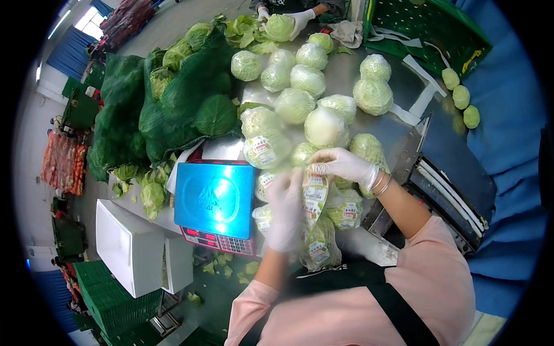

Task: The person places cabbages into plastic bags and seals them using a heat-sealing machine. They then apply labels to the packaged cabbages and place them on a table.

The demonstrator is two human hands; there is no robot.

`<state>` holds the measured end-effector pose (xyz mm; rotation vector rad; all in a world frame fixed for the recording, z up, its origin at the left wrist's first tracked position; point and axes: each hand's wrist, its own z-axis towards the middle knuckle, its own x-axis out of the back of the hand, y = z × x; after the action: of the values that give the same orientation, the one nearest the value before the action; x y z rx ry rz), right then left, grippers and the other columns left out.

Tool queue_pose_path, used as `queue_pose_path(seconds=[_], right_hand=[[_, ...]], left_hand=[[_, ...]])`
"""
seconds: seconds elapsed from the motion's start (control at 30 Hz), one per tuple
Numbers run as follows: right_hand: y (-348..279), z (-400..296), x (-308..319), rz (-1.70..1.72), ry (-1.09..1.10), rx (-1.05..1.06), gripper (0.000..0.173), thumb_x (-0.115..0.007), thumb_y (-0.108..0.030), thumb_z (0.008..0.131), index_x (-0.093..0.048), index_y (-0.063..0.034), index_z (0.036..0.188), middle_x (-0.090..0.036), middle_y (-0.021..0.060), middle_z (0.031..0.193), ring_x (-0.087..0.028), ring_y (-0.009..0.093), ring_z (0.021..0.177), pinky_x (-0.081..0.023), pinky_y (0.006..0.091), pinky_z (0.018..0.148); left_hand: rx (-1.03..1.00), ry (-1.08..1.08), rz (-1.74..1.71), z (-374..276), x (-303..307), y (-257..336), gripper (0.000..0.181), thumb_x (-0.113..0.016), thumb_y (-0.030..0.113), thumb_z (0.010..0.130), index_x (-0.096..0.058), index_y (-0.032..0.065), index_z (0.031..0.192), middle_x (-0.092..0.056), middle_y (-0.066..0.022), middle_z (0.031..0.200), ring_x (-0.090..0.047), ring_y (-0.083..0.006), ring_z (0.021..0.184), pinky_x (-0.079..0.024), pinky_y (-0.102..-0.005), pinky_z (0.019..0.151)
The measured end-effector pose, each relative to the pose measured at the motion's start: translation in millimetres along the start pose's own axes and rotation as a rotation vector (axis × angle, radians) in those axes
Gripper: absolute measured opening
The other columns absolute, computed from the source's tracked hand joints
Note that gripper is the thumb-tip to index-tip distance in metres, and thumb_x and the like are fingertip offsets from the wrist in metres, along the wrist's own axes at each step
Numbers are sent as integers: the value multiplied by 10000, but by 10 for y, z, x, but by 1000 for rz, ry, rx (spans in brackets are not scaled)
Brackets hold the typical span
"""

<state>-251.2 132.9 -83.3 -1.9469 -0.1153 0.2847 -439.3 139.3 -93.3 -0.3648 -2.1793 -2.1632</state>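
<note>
Both hands wear white gloves. A strip of printed labels [314,194] hangs between them, over the wrapped cabbages in front of me. My right hand [344,166] pinches the strip's upper end between thumb and fingers. My left hand [285,207] is raised beside the strip's left edge, blurred; whether its fingertips hold anything cannot be told. Close to my body lies a wrapped cabbage with a label [320,251]; another labelled one [346,212] sits right of the strip. A labelled cabbage [264,151] lies beyond my left hand. Several wrapped cabbages without visible labels [325,127] stand farther back.
A digital scale with a blue platform [214,199] stands left of my left hand. Green mesh sacks of cabbages [186,104] lie behind it. A metal wrapping machine [450,186] is at right. Across the table, a co-worker's gloved hands [298,24] hold a cabbage near a green crate [424,26].
</note>
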Motion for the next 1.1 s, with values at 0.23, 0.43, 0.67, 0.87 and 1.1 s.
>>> queue_pose_path(seconds=[0.23,0.43,0.67,0.87,1.1], right_hand=[[108,-64,-165,194,163,124,132,-738,-94,813,-637,-25,864,-673,37,791,-588,54,670,-449,211,553],[235,-5,-173,-57,479,375,163,-767,-120,782,-688,-6,866,-675,19,758,-603,61,694,-480,218,620],[142,624,887,-1202,880,353,572,-703,-396,779,-596,-43,1217,-569,149,1243,-566,261,1125,-450,378,934],[384,577,754,-1222,608,470,906,-731,-483,723,-336,-152,1468,-294,206,1504,-306,349,1377,-232,434,1136],[336,-694,-371,209,7,294,465,-757,-205,810,-547,-27,1184,-606,37,1093,-557,101,999,-476,271,843]], left_hand=[[-11,-123,-177,57,66,200,156,-624,94,872,-692,-42,908,-661,-58,766,-563,-112,693,-468,-285,654],[214,30,116,38,-75,477,167,-683,134,883,-694,-28,843,-640,24,732,-518,-24,634,-413,-181,567],[387,-374,175,-109,76,184,310,-673,227,841,-685,-66,943,-679,-72,782,-598,-108,695,-464,-264,626],[433,-227,-234,-336,369,351,259,-629,207,889,-667,-26,995,-638,-11,836,-556,-61,712,-438,-220,619],[449,-359,76,-754,504,535,282,-613,154,910,-623,-65,1088,-673,-60,901,-593,-64,714,-451,-200,611]])
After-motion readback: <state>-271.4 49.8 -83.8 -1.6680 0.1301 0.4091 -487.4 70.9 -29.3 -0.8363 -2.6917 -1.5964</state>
